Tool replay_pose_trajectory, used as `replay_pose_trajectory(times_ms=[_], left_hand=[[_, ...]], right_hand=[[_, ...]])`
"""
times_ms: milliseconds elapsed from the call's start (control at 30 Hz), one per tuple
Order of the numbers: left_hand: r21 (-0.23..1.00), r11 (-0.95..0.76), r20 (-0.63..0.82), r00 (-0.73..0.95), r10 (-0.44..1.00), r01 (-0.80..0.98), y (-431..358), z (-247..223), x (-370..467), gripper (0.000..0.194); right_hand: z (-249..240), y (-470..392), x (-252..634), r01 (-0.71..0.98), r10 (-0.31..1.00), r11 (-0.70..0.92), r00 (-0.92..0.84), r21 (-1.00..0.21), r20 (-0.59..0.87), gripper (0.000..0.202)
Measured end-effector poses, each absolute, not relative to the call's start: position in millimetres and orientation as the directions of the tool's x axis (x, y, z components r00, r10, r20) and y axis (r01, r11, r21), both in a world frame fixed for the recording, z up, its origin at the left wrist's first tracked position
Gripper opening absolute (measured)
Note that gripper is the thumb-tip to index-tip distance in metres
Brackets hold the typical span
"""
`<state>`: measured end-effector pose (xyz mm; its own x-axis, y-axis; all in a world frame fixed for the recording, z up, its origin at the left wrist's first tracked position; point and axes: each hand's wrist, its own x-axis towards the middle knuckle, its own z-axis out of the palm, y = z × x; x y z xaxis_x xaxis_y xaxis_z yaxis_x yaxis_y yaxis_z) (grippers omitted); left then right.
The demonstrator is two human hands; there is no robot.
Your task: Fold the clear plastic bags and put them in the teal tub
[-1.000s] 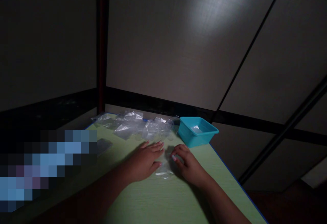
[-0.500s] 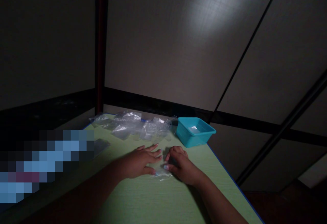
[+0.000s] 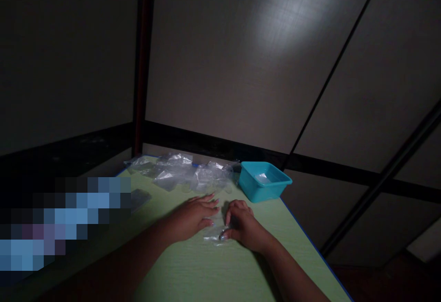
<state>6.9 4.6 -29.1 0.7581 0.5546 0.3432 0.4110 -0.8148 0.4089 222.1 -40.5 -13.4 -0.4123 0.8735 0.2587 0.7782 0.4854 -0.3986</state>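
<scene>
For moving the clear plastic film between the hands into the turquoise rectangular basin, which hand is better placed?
Probably the right hand: its thumb is at the film, and it is nearer the basin.

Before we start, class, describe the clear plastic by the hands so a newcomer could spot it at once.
On the green table, look nearer than the teal bin. The small clear plastic is the only piece between the left hand and right hand; the crumpled plastic pile sits farther back.
</scene>
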Motion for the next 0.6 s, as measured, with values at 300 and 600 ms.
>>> replay_pose_trajectory(times_ms=[300,600], left_hand=[[0.447,-0.772,0.394,0.675,0.624,0.452,-13,-16,12,0.017],[0.424,-0.784,0.398,0.684,0.611,0.454,-16,-16,12,0.027]], right_hand=[[-10,-41,223,0.76,0.874,0.486,-0.415,-0.43,0.255,0.021],[-12,-36,230,0.73,0.858,0.505,-0.369,-0.461,0.356,0.014]])
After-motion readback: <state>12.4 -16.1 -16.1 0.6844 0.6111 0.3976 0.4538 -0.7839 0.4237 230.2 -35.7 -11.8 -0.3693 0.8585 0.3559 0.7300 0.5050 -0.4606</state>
